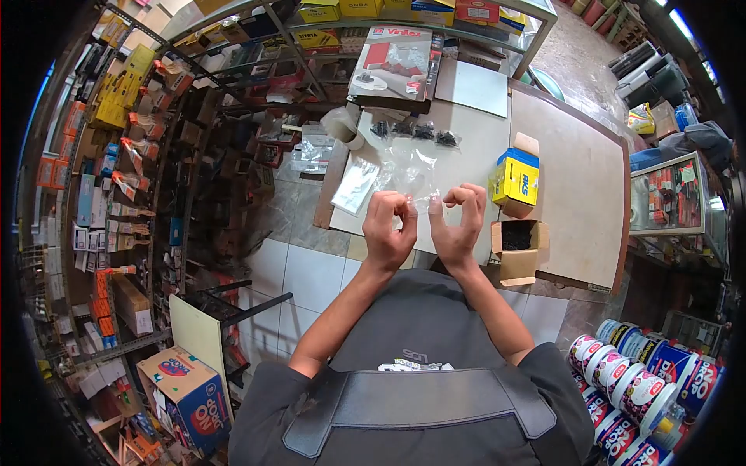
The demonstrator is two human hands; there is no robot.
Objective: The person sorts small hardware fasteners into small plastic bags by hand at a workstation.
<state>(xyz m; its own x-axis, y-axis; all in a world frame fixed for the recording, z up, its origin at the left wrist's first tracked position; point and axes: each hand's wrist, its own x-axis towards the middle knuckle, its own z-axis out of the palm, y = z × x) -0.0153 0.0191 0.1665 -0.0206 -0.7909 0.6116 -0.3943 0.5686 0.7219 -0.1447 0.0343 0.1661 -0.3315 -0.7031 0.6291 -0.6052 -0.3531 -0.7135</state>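
Both hands are raised above the near edge of the counter (575, 194), side by side and close together. Left hand (388, 229): fingers curled, thumb and fingertips pinched on the near edge of a clear plastic bag (408, 175). Right hand (460, 225): same posture, fingertips pinched on the same bag edge just right of the left hand. The bag hangs between the 2 hands and extends away toward the far side, over the counter top.

On the counter, far of the bag: a row of small clear packets holding dark parts (416, 132). Left of the hands: 1 flat clear packet (356, 186) lying on the counter. Right of the right hand: a yellow and blue box (515, 179), upright, and near it an open cardboard box (518, 248) filled with small dark items; what they are cannot be told. Far centre: a large Vinlex box (392, 66).
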